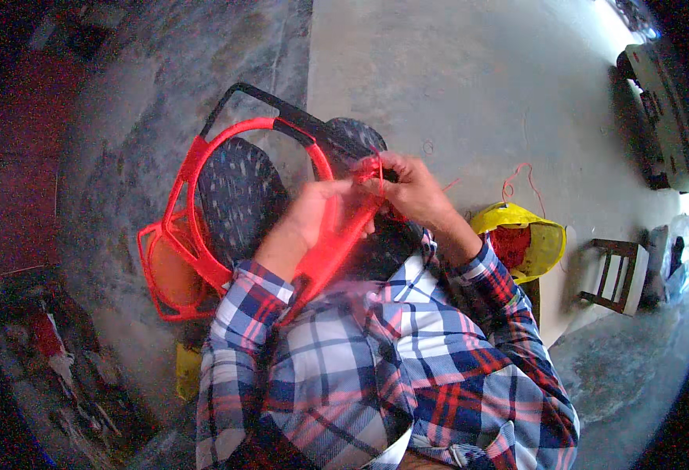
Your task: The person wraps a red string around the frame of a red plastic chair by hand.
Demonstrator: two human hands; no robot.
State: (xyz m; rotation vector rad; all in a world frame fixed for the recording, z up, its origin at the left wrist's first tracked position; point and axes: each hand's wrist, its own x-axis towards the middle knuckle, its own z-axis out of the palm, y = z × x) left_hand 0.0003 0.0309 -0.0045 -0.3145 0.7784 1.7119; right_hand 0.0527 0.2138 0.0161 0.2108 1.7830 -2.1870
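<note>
Across my lap lies a tubular frame (pixel 195 166), bright red with a black end section that points away from me. My right hand (pixel 415 188) has its fingers pinched around a thin red cord (pixel 381 174) at the frame's right side. My left hand (pixel 313 213) is beside it, against the same red bar, and is smeared by motion. Whether its fingers also grip the cord is hidden. My knees in dark speckled cloth (pixel 239 184) show through the frame's opening.
Right of me a yellow open container (pixel 547 249) holds a red mass, with loose red cord (pixel 509 185) trailing over the floor. Farther right stands a small slatted wooden piece (pixel 617 274). A second red frame part (pixel 147 270) sits at lower left, near a yellow object (pixel 188 372).
</note>
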